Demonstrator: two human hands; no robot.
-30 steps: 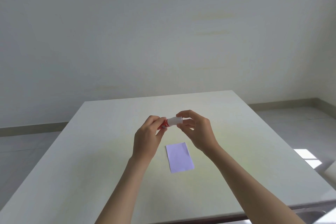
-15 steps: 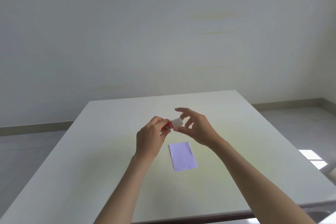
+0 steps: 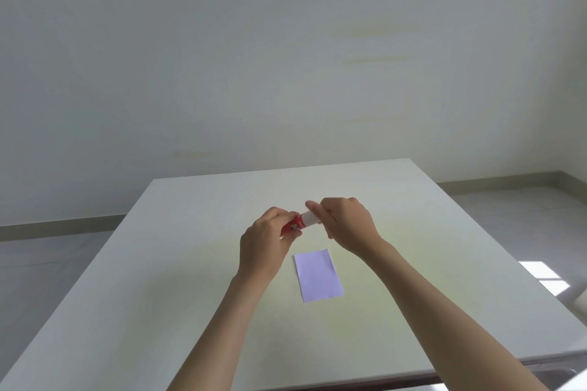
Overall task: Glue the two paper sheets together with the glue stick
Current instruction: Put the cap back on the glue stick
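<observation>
A red glue stick (image 3: 297, 226) with a white cap end is held above the middle of the table. My left hand (image 3: 265, 243) grips its red body. My right hand (image 3: 344, 224) is closed around the white cap end, with the thumb and fingers wrapped over it. Below the hands, a pale lilac paper (image 3: 318, 274) lies flat on the table, slightly turned. I see one rectangle only; whether a second sheet lies under it cannot be told.
The white table (image 3: 158, 279) ends at a far edge near the plain wall. Grey floor tiles show on both sides, with a bright sun patch (image 3: 544, 276) at the right.
My right hand's fingers were spread off the cap half a second ago; they have closed over the white cap end again. The left hand still holds the red body.
</observation>
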